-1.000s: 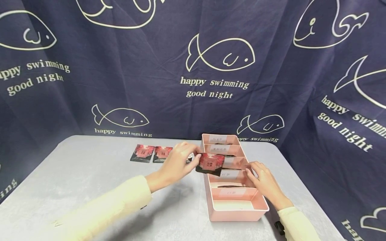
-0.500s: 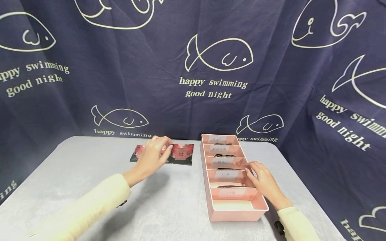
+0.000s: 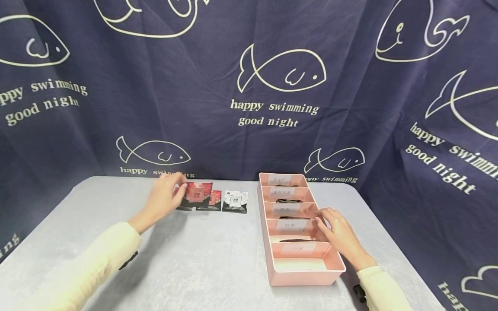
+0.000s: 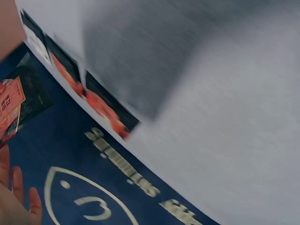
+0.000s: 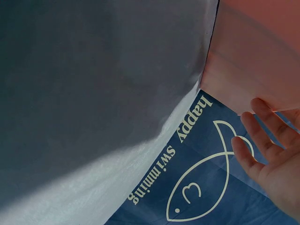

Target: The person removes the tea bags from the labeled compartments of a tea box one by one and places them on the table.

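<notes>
My left hand [image 3: 165, 194] pinches a red-and-black tea sachet [image 3: 199, 191] by its edge, above the table at the back left. Below it lie two similar red sachets, one [image 3: 215, 201] partly covered by the held one and the other [image 3: 185, 208] mostly hidden. In the left wrist view the held sachet [image 4: 10, 102] hangs apart from the row on the table. A white-and-black sachet [image 3: 234, 201] lies to the right of that row. My right hand [image 3: 341, 233] rests with its fingers on the right rim of a pink divided box [image 3: 307, 278].
White labels [image 3: 291, 225] mark the box's compartments, and dark sachet edges [image 3: 299, 240] show in several of them. The front compartment shows its pale bottom [image 3: 299, 264]. A dark blue curtain [image 3: 218, 86] with fish prints hangs behind the grey table [image 3: 218, 268].
My left hand has moved left from the box with the red sachet, passing over the row of sachets and uncovering the white one. My right hand has stayed on the box's rim.
</notes>
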The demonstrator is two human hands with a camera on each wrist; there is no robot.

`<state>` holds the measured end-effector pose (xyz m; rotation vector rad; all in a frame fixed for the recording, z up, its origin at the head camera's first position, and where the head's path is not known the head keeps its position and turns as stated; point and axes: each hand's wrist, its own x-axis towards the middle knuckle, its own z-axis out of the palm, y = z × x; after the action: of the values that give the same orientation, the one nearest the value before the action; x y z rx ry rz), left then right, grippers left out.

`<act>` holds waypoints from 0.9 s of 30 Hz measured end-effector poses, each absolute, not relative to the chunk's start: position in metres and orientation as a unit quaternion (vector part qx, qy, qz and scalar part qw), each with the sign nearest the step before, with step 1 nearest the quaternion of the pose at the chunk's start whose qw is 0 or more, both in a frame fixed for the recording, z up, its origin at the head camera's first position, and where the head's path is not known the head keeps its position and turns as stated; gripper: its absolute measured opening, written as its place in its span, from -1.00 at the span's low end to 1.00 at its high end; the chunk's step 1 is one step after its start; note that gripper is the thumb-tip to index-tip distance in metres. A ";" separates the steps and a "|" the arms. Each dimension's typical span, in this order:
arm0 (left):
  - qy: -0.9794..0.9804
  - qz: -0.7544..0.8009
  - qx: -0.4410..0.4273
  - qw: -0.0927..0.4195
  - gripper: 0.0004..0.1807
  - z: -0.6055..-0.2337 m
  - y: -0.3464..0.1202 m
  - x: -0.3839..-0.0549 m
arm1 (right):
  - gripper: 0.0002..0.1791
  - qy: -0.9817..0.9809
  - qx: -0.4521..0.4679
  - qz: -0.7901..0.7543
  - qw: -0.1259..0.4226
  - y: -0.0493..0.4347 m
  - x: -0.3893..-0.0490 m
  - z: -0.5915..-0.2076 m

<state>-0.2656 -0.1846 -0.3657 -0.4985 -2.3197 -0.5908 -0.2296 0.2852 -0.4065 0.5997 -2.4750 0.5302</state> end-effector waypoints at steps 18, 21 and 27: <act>-0.930 -0.220 -0.098 0.278 -0.96 -0.368 -0.266 -0.269 | -0.87 -0.920 0.217 0.191 0.264 0.286 -0.230 -0.407; -0.935 -0.217 -0.086 0.268 -0.95 -0.368 -0.275 -0.268 | -0.87 -0.922 0.214 0.191 0.262 0.287 -0.230 -0.407; -0.944 -0.210 -0.068 0.245 -0.93 -0.372 -0.290 -0.267 | -0.86 -0.922 0.215 0.193 0.259 0.286 -0.230 -0.406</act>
<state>-0.2672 -0.2896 -0.3720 -0.1868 -2.5775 -0.5745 -0.2301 0.2861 -0.4065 0.5821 -2.4973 0.5222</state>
